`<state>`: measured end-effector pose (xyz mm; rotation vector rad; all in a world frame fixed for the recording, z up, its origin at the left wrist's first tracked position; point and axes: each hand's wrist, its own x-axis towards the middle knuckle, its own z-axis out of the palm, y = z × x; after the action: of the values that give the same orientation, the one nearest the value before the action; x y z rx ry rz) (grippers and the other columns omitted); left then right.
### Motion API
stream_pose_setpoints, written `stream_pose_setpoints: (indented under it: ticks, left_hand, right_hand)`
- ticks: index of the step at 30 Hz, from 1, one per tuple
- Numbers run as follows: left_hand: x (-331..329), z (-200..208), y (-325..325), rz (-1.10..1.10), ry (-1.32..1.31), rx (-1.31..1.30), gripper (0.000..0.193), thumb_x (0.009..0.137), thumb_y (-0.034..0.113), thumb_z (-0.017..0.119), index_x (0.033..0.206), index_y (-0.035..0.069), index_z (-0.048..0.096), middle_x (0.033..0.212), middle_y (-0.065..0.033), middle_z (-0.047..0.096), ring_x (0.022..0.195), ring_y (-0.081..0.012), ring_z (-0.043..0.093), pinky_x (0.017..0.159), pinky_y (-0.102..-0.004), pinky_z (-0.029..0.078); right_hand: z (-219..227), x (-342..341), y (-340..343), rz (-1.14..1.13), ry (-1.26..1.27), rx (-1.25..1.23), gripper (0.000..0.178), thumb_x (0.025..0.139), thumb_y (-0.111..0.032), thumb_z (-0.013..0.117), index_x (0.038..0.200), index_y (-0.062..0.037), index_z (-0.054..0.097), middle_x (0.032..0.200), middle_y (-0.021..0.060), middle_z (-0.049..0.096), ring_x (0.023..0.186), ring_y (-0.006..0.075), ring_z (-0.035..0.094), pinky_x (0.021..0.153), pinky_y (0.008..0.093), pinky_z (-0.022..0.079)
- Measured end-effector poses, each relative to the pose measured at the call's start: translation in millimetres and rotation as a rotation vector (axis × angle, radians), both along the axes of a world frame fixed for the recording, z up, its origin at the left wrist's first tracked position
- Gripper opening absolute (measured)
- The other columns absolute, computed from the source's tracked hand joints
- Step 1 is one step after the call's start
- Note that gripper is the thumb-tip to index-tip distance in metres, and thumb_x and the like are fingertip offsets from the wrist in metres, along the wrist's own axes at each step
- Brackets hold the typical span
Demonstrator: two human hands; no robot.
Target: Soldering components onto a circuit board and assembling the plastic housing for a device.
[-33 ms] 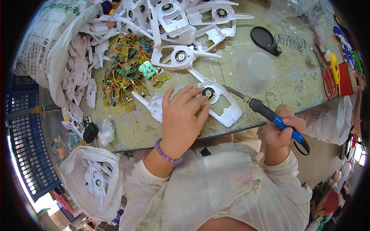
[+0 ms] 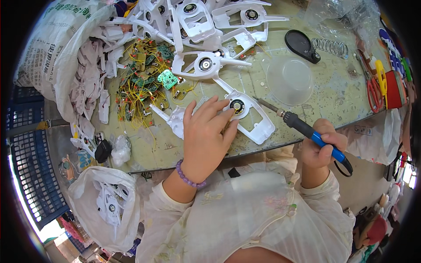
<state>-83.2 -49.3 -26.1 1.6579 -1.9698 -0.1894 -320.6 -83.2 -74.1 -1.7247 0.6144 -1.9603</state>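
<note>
My left hand (image 2: 206,133) lies palm down with its fingers stretched out and a little apart, the fingertips at the round speaker (image 2: 237,106) of a white plastic shell (image 2: 264,130). What lies under the palm is hidden. Another white plastic part (image 2: 176,122) sticks out on the hand's left side. In my right hand (image 2: 322,147), the fingers wrap round the blue handle of a soldering iron (image 2: 300,126). Its metal tip points up and left, near the shell's right edge; I cannot tell whether they touch.
Circuit boards with yellow wires (image 2: 142,83) form a heap left of centre, behind which white shells (image 2: 206,65) are piled. A translucent bowl (image 2: 290,83), a coil spring (image 2: 331,47) and red scissors (image 2: 374,94) lie rightward. A white bag (image 2: 81,193) of shells hangs below the table's left edge.
My left hand has shifted very slightly left. The right hand and the soldering iron have stayed in place.
</note>
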Motion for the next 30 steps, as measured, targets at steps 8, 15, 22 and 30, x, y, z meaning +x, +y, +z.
stream_pose_setpoints:
  ticks: [8,15,22,30]
  left_hand:
    - [1,9,14,0.014,0.036,0.026,0.016,0.074,0.006,0.073,0.090,0.007,0.071,0.086,-0.0073,0.068,0.079,-0.0239,0.061,0.078,-0.0361,0.043]
    - [-7,-1,6,0.038,0.081,-0.164,0.009,0.073,0.007,0.074,0.080,0.007,0.068,0.073,-0.0041,0.065,0.070,-0.0224,0.059,0.073,-0.0360,0.042]
    - [-16,-5,-3,0.100,0.009,-0.098,0.012,0.065,0.008,0.074,0.073,0.007,0.066,0.085,-0.0045,0.062,0.080,-0.0249,0.056,0.074,-0.0366,0.041]
    - [-19,-7,-8,0.117,-0.031,-0.093,0.012,0.063,0.007,0.073,0.070,0.008,0.064,0.089,-0.0039,0.061,0.085,-0.0248,0.056,0.076,-0.0376,0.040]
  right_hand:
    - [-2,0,-2,0.031,-0.030,-0.016,0.029,0.092,-0.027,0.053,0.089,0.0018,0.050,0.059,0.0117,0.050,0.044,0.0159,0.040,0.041,0.0286,0.030]
    - [-5,0,-1,0.034,-0.017,-0.013,0.028,0.090,-0.026,0.054,0.091,0.0020,0.049,0.060,0.0126,0.051,0.043,0.0163,0.041,0.040,0.0291,0.032]
    - [-5,-1,-1,0.061,-0.016,-0.023,0.028,0.090,-0.026,0.054,0.092,0.0022,0.049,0.062,0.0123,0.051,0.043,0.0171,0.042,0.040,0.0300,0.034]
    - [0,2,-1,0.114,0.002,-0.011,0.023,0.088,-0.023,0.055,0.089,0.0007,0.053,0.063,0.0112,0.053,0.044,0.0197,0.044,0.041,0.0316,0.035]
